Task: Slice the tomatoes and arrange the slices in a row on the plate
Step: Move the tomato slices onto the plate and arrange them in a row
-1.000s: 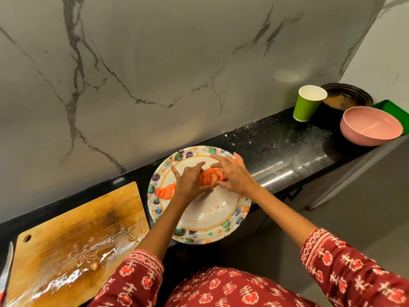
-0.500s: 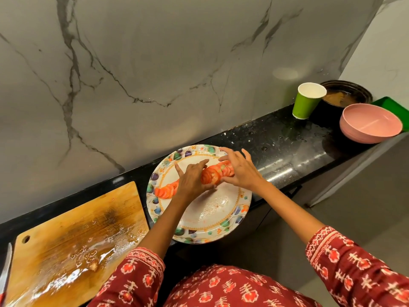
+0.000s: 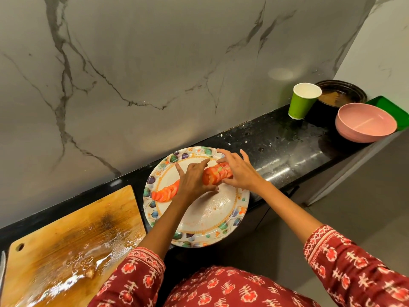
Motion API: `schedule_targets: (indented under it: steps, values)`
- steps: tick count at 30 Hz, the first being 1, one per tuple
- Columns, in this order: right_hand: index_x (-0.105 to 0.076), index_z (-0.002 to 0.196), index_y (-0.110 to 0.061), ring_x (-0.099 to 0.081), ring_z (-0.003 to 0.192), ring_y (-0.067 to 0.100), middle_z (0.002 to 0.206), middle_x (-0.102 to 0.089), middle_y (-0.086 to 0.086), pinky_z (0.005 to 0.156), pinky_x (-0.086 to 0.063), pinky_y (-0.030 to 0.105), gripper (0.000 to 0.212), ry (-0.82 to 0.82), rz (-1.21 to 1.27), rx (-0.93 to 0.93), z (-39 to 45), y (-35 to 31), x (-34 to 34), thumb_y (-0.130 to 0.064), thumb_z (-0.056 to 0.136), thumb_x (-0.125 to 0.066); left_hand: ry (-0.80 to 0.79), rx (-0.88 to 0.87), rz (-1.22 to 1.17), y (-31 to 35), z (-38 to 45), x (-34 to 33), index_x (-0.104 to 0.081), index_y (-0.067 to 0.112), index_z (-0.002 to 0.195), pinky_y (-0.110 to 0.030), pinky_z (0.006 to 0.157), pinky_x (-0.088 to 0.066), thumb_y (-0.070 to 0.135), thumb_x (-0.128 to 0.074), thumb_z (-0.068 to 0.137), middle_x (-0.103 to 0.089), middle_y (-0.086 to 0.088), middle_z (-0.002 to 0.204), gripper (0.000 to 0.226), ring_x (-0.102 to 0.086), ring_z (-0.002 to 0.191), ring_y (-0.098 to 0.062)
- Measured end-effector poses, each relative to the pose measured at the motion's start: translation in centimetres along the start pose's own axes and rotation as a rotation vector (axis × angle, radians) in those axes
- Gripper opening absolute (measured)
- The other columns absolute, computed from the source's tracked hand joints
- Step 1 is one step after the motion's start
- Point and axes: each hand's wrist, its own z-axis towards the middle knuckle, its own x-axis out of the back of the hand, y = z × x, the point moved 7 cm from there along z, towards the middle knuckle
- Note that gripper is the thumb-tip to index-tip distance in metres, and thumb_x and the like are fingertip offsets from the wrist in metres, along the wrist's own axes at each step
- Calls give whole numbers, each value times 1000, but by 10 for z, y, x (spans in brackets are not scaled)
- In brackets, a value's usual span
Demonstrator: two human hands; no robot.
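A floral-rimmed white plate [image 3: 200,239] sits on the black counter, overhanging its front edge. A row of overlapping tomato slices [image 3: 218,173] runs diagonally across the plate's far half, and its left end [image 3: 165,193] lies flat. My left hand [image 3: 192,181] covers the middle of the row, with fingers behind the slices and thumb in front. My right hand [image 3: 240,172] pinches the right end of the row between thumb and fingers. The slices between my hands stand nearly on edge.
A wet wooden cutting board [image 3: 66,251] with a tomato scrap lies left of the plate, and a knife blade [image 3: 1,269] shows at the frame's left edge. At the far right stand a green paper cup [image 3: 302,103], a dark pan [image 3: 340,94], a pink bowl [image 3: 365,125] and a green tray [image 3: 397,109]. The marble wall is close behind.
My right hand has slid a little right along the row, and more slices show between my hands. My left hand stays over the middle of the row.
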Motion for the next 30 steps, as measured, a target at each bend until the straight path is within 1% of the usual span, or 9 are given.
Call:
schedule_targets:
  steps: [6, 8, 11, 13, 19, 23, 26, 29, 30]
  values:
    - [-11, 148, -19, -31, 135, 15, 132, -54, -4, 115, 6, 50, 91, -54, -7, -8, 5, 0, 1, -24, 77, -68, 26, -12, 56, 12, 5, -1, -21, 27, 144, -62, 106, 13, 54, -62, 79, -46, 0, 140, 82, -35, 133, -21]
    - [-11, 148, -19, -32, 135, 15, 131, -55, -5, 115, 6, 49, 92, -63, 2, -15, 6, -1, 0, -26, 77, -69, 36, -2, 36, 10, 5, -3, -22, 27, 144, -61, 106, 14, 53, -61, 80, -48, 0, 139, 79, -36, 133, -21]
    - [-11, 147, -19, -33, 133, 16, 129, -56, -6, 115, 5, 49, 92, -52, 23, -23, 6, 1, 0, -27, 77, -69, 52, 23, -27, 5, 5, -4, -26, 27, 142, -63, 107, 10, 53, -63, 78, -51, 1, 136, 78, -39, 131, -20]
    - [-11, 147, -19, -33, 133, 16, 129, -56, -7, 115, 5, 50, 91, -46, 8, -21, 7, 2, 0, -28, 77, -69, 68, 34, -56, 3, 4, -2, -28, 27, 141, -63, 108, 9, 53, -64, 77, -51, 3, 136, 78, -38, 131, -20]
    - [-12, 148, -18, -33, 135, 17, 129, -57, -7, 115, 5, 51, 89, -47, -22, 0, 8, 0, -4, -31, 79, -68, 81, 63, -104, -1, 1, 1, -30, 27, 141, -62, 107, 11, 56, -60, 79, -51, 4, 136, 75, -34, 134, -21]
    - [-14, 147, -18, -35, 133, 17, 130, -57, -6, 115, 4, 53, 89, -40, -13, -12, 10, 2, -2, -34, 79, -68, 55, 88, -88, -4, 4, 2, -30, 28, 140, -63, 107, 11, 57, -59, 79, -49, 4, 137, 73, -33, 134, -22]
    - [-15, 147, -19, -34, 133, 17, 131, -56, -6, 115, 3, 53, 89, -42, 20, -20, 10, 4, -1, -32, 78, -69, 21, 86, -88, -6, 5, -2, -31, 28, 140, -66, 108, 2, 58, -58, 79, -49, 2, 137, 73, -34, 133, -22]
    - [-15, 146, -19, -36, 132, 16, 129, -57, -7, 115, 2, 51, 87, -48, 39, -15, 10, 4, -3, -29, 78, -68, 18, 87, -110, -7, 5, -3, -31, 29, 140, -67, 108, 5, 55, -58, 80, -50, 3, 137, 70, -36, 133, -23]
    - [-15, 146, -19, -36, 132, 17, 128, -58, -7, 115, 2, 51, 86, -51, 42, -17, 11, 4, -4, -29, 79, -68, 18, 87, -121, -8, 5, -4, -31, 29, 140, -67, 108, 3, 54, -59, 81, -50, 2, 137, 70, -36, 133, -23]
